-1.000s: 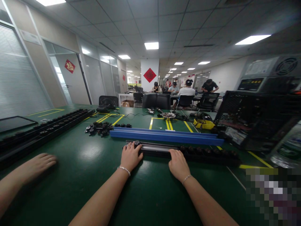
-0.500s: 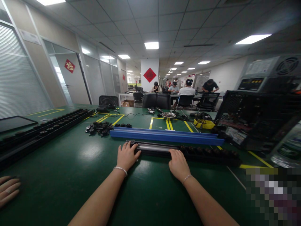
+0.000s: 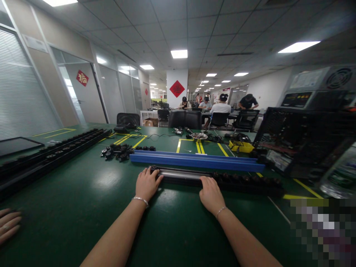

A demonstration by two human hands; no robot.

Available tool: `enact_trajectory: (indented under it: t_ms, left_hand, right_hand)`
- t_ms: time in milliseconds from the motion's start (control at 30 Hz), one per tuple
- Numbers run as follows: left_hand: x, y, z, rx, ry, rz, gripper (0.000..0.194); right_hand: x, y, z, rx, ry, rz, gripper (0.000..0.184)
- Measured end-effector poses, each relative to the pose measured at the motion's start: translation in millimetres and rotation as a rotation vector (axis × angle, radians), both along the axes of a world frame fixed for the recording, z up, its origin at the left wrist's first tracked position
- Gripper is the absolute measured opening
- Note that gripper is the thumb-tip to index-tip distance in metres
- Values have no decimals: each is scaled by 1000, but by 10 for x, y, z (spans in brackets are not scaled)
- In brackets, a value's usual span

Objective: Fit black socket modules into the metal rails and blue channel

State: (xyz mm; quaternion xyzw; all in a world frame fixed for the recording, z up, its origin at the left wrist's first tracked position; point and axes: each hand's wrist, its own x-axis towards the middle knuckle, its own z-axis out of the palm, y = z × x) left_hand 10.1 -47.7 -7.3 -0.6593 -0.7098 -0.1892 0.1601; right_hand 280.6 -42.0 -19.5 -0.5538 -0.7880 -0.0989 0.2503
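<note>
A long black rail (image 3: 180, 181) with a bare silvery strip along its left half lies across the green table in front of me. My left hand (image 3: 146, 184) is closed around the rail's left end, thumb and fingers about a small black part (image 3: 154, 169) there; the fingertips are partly hidden. Further right, my right hand (image 3: 211, 191) grips the rail's near edge, its far fingers bent over and partly out of sight. Several black parts (image 3: 247, 178) sit in a row on the rail's right half.
Behind the rail lies a blue channel (image 3: 194, 160), with a heap of black parts (image 3: 118, 152) at its left. Long black rails (image 3: 63, 152) run along the left. A computer case (image 3: 303, 141) stands right. Another person's hand (image 3: 9, 224) rests at the left edge.
My left hand has slid a little to the left along the rail, and the small black part has shifted left with it. The right hand stays in place.
</note>
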Motion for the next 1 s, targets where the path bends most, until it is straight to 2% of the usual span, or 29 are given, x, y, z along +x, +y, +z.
enact_trajectory:
  t_ms: [233,500,767,1000]
  left_hand:
    - [-34,-15,17,-6,-13,49,43]
    - [-51,-9,41,-133,-134,72,48]
    - [-97,8,17,-110,-187,55,46]
    - [-97,7,18,-100,-151,64,47]
  right_hand:
    - [1,-2,-9,9,1,-4,45]
    - [-3,-7,-9,7,0,-17,44]
    - [6,-9,-11,14,-9,-13,43]
    - [15,14,-23,-15,-4,-4,44]
